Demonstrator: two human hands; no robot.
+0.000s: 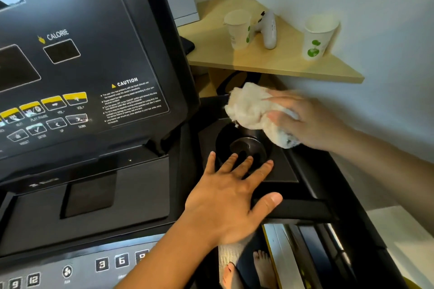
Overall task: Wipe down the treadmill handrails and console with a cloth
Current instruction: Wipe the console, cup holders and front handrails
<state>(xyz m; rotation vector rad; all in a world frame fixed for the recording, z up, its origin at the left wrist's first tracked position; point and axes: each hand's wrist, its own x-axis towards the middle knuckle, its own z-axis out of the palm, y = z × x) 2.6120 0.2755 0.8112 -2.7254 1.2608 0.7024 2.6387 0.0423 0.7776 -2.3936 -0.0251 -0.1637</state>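
Observation:
The black treadmill console [89,73] fills the left, with yellow buttons and a CAUTION label. To its right is a round black cup holder [244,145] in the console's side tray. My right hand [310,122] grips a crumpled white cloth [251,110] just above the cup holder's far rim; the hand is blurred. My left hand [232,197] lies flat with fingers spread on the tray, fingertips at the cup holder's near edge, thumb over the black right handrail [305,211].
A wooden corner shelf [277,63] behind the console carries two white paper cups [318,37] and a white handheld controller [267,30]. A white wall runs along the right. Below, bare feet [246,270] stand on the treadmill belt. Number keys [112,263] sit on the lower panel.

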